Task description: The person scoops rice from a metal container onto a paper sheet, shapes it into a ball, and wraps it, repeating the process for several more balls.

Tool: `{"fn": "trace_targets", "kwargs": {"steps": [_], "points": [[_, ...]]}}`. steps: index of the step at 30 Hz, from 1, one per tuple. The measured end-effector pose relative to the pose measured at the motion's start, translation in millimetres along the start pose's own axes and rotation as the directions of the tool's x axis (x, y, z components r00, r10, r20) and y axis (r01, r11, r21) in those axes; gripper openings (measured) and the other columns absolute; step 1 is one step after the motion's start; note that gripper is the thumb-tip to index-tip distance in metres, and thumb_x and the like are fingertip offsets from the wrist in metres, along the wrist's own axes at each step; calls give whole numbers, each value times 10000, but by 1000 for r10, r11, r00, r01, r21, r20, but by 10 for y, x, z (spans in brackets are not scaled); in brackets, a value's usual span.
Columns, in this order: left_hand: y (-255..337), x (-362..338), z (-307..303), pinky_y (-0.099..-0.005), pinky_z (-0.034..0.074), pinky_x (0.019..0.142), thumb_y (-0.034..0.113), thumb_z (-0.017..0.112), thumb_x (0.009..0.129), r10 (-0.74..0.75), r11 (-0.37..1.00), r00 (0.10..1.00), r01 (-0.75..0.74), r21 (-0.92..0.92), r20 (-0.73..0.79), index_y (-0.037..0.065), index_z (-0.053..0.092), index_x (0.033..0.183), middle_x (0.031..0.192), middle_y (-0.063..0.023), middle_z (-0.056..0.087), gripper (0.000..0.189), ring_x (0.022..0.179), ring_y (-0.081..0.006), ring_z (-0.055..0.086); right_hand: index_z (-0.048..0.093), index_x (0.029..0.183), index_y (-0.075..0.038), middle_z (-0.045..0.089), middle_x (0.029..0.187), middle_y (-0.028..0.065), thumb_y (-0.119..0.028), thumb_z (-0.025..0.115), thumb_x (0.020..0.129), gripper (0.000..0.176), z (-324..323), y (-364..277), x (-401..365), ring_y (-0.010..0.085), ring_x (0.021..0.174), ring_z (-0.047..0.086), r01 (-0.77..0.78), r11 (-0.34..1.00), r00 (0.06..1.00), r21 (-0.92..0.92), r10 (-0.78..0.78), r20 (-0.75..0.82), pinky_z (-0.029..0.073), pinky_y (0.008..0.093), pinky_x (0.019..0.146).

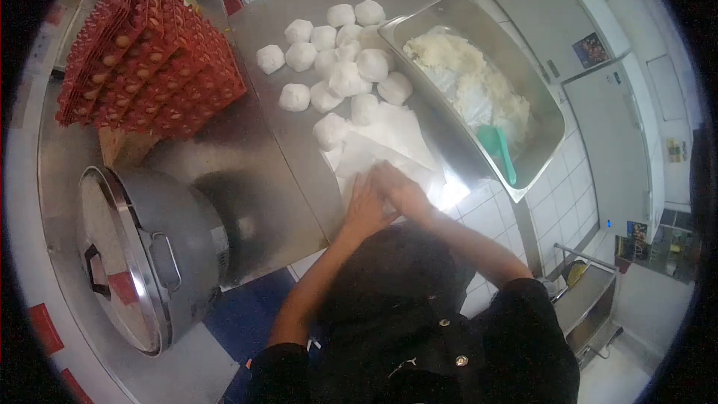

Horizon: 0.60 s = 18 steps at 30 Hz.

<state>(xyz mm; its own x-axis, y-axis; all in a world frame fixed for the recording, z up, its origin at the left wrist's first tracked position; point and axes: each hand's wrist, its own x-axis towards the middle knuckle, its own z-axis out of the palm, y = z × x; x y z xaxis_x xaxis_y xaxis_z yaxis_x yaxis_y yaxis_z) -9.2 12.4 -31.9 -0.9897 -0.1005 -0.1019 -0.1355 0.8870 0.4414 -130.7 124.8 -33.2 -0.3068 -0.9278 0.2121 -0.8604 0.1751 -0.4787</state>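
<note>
My left hand (pixel 367 208) and my right hand (pixel 401 188) meet over white paper sheets (pixel 396 135) near the front edge of the steel table. A folded flap of the top sheet lies just beyond my fingertips. The fingers are blurred and overlap, so whether they grip the paper is unclear. Beyond the sheets sit several round white wrapped bundles (pixel 301 56), some stacked on others. The nearest bundle (pixel 330 132) rests at the left corner of the paper.
A steel tray (pixel 542 157) at the right holds white rice-like food (pixel 471 75) and a green scoop (pixel 497 150). Red egg trays (pixel 157 60) are stacked at the upper left. Below them stands a large lidded pot (pixel 172 247).
</note>
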Motion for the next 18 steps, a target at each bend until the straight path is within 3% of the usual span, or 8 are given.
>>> {"fn": "trace_targets", "kwargs": {"steps": [3, 8, 12, 13, 16, 17, 18], "points": [[-16, 39, -59, -575, 71, 1205, 599, 612, 857, 12, 1000, 1000, -12, -21, -23, -40, 314, 1493, 1568, -223, 274, 949, 1496, -363, 161, 477, 1384, 20, 504, 1424, 202, -91, 642, 853, 566, -182, -97, 10, 358, 1326, 484, -17, 1000, 1000, 21, 17, -6, 387, 442, 1118], [-123, -49, -37, -548, 112, 1207, 503, 641, 873, 80, 996, 991, -84, -32, -104, -15, 343, 1489, 1570, -184, 297, 858, 1487, -353, 201, 366, 1441, 33, 474, 1427, 245, -200, 705, 861, 711, -497, -155, 110, 388, 1329, 457, -214, 973, 965, 81, 224, -138, 349, 497, 1125], [-156, -54, -11, -528, 179, 1192, 342, 637, 906, 102, 990, 985, -115, -86, -141, 19, 385, 1475, 1541, -161, 353, 701, 1456, -349, 268, 285, 1473, 43, 490, 1379, 283, -201, 678, 872, 758, -324, 223, 248, 433, 1214, 519, -345, 933, 937, 100, 348, -10, 400, 489, 1062], [-184, -49, 18, -524, 193, 1188, 312, 630, 911, 104, 989, 983, -119, -93, -153, 25, 392, 1471, 1532, -155, 369, 673, 1448, -347, 282, 385, 1419, 53, 589, 1244, 282, -187, 657, 878, 652, -348, 219, 302, 424, 1092, 592, -387, 913, 918, 132, 395, -44, 464, 479, 967], [-297, 20, -23, -510, 217, 1183, 243, 627, 912, 11, 991, 988, -31, -127, -155, 44, 399, 1471, 1510, -134, 408, 635, 1427, -346, 310, 512, 1329, 34, 660, 1102, 259, -171, 640, 886, 505, -318, 384, 305, 414, 979, 645, -407, 904, 908, 133, 417, -52, 503, 477, 885], [-343, 100, -74, -506, 222, 1182, 223, 628, 910, -35, 990, 988, 14, -141, -153, 52, 399, 1473, 1503, -127, 419, 632, 1421, -346, 318, 609, 1247, -16, 682, 1058, 244, -170, 633, 894, 386, -278, 460, 283, 407, 920, 667, -403, 900, 904, 169, 420, -82, 521, 470, 855], [-386, 180, -125, -504, 223, 1183, 218, 641, 899, -36, 995, 983, 18, -102, -181, 66, 404, 1474, 1507, -126, 414, 640, 1423, -358, 312, 600, 1282, -63, 672, 1100, 249, -180, 640, 891, 410, -227, 533, 254, 406, 964, 661, -432, 883, 895, 183, 444, -32, 519, 460, 874]]}}
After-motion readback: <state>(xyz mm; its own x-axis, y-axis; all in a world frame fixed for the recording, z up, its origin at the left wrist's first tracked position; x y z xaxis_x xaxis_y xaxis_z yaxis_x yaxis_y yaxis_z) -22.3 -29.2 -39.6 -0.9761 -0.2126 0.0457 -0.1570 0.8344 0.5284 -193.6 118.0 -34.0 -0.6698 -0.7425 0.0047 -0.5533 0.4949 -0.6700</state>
